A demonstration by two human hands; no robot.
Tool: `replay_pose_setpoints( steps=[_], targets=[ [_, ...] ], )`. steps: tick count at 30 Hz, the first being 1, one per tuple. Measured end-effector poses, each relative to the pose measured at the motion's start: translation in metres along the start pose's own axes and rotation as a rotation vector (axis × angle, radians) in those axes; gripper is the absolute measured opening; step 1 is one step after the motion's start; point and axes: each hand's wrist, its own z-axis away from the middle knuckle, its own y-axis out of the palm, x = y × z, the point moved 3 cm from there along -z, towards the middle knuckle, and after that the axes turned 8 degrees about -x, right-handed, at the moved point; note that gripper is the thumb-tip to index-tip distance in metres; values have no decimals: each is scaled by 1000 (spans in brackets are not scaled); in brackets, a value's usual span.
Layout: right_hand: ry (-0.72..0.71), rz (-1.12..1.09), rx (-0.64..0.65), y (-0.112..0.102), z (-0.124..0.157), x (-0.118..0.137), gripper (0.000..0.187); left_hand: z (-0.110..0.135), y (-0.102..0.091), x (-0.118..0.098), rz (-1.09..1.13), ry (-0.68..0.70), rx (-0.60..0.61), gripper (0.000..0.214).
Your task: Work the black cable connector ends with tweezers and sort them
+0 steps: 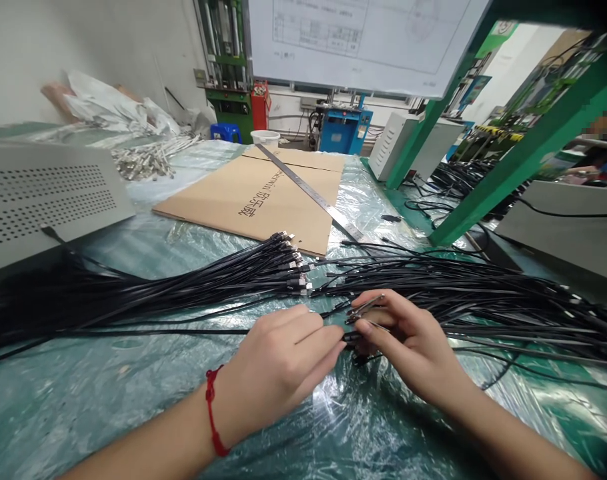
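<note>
My left hand [288,353], with a red cord bracelet [212,407] at the wrist, is closed in a pinch on the end of a black cable [351,337]. Facing it, my right hand [413,340] has its thumb and fingers closed around a small metal tool [371,307] with two thin arms that spread towards the palm. The tool's left end is close to the cable end; I cannot make out whether they touch. Left of my hands lies a bundle of black cables [183,290] with metal plugs [298,287]. More black cables [483,293] spread out to the right.
A flat cardboard sheet [208,197] lies beyond the cables, with a steel ruler [303,187] across it. Grey perforated housing [48,200] stands at left. A green post [523,147] rises at right. Clear plastic film covers the green table [148,413].
</note>
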Motion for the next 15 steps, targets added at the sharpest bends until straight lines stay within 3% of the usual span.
replay_pose_setpoints(
  steps=[2,7,15],
  targets=[
    [44,-48,30,3,0,0,18,0,1,2,-7,-25,-1,13],
    [-126,95,-54,0,3,5,19,-1,0,7,4,-109,-24,12],
    [-221,150,-79,-1,2,4,21,-1,-1,8,80,-132,-27,12]
  ],
)
